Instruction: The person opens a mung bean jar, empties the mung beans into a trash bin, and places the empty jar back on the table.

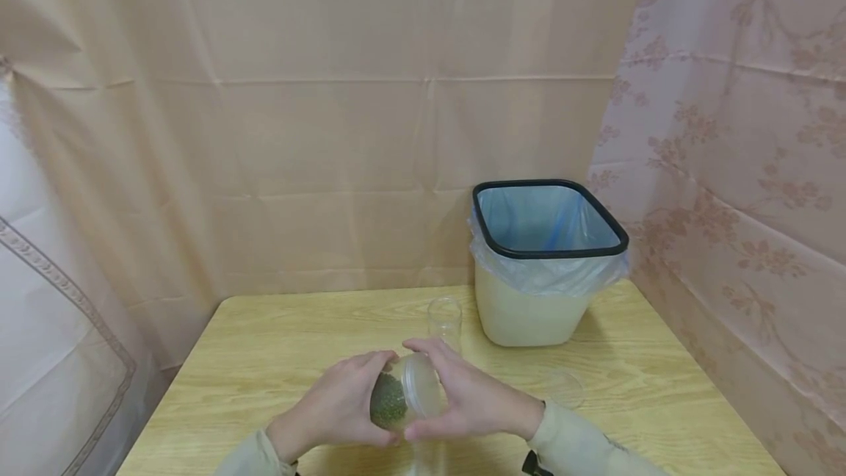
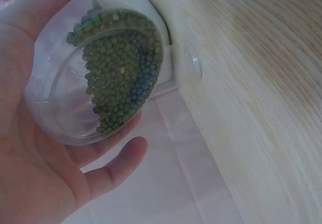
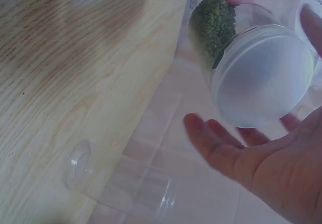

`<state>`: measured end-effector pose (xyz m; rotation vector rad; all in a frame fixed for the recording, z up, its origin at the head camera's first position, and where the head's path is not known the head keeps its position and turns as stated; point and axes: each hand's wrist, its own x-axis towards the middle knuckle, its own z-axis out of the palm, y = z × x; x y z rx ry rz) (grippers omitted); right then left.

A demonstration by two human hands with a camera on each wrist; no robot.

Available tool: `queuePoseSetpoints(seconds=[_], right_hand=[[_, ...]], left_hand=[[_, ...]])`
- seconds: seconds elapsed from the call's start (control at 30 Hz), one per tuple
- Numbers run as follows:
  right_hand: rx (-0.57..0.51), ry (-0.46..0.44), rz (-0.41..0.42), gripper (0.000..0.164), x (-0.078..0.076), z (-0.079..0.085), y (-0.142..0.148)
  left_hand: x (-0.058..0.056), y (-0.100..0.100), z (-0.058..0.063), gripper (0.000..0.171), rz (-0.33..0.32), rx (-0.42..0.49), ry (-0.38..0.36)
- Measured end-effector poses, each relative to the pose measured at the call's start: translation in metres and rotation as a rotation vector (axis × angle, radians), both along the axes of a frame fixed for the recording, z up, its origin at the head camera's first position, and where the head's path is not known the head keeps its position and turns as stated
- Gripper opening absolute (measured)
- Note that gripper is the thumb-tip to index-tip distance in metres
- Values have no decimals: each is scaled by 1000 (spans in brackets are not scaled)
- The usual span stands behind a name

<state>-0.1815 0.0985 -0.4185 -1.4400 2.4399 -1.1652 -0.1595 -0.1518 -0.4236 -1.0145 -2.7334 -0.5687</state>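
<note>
A clear plastic jar [image 1: 388, 397] partly filled with green beans is held tilted on its side above the table. My left hand [image 1: 340, 402] grips its body; in the left wrist view the thumb lies across one side, with fingers [image 2: 118, 171] on the other. The beans [image 2: 121, 68] have slid toward one wall of the jar. A pale, translucent screw lid [image 3: 266, 78] sits on the jar's mouth and faces my right hand [image 1: 472, 395]. That hand is spread around the lid, its fingers [image 3: 216, 146] extended and apart from the rim in the right wrist view.
Behind my hands a clear cylindrical container [image 1: 445, 314] stands on the wooden table [image 1: 284, 329]. Another clear container [image 3: 136, 189] is near the front edge. A round transparent piece [image 1: 565, 388] lies to the right. A cream bin [image 1: 529, 311] with a bag liner stands at the back right.
</note>
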Motion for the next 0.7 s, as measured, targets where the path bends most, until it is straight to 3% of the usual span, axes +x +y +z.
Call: queuePoseSetpoints(seconds=[0.17, 0.37, 0.7], right_hand=[[52, -101, -67, 94, 1, 1, 0], [37, -166, -51, 86, 1, 0, -1], [-13, -169, -37, 80, -1, 2, 2]], left_hand=[[-1, 0, -2, 92, -3, -4, -7], [0, 1, -3, 89, -20, 3, -34], [2, 1, 0, 96, -5, 13, -103]])
